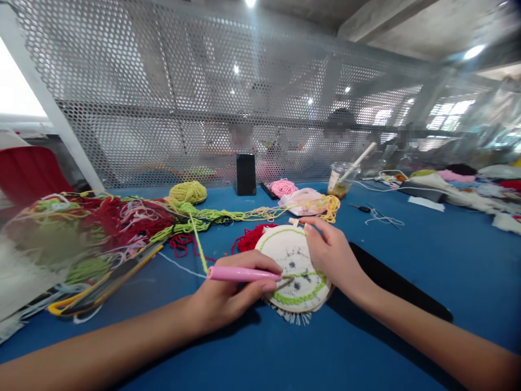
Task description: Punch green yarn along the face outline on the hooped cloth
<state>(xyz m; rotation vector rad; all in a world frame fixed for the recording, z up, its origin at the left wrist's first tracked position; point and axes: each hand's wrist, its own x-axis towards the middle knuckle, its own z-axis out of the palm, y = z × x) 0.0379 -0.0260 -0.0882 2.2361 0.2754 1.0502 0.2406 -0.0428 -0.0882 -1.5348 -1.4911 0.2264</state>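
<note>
My left hand is closed around a pink punch needle, its metal tip at the white cloth. Light green yarn runs from the back end of the tool toward the pile behind. The cloth is stretched in a round embroidery hoop with dark printed marks and a green looped outline along its edge and across it. My right hand grips the hoop at its upper right rim, near the screw. White fringe hangs below the hoop, and red yarn lies behind it.
Tangled yarn covers the left side, with a yellow-handled cutter beside it. A phone stands against the perforated screen. A drink cup is at the back right. A black long object lies under my right forearm.
</note>
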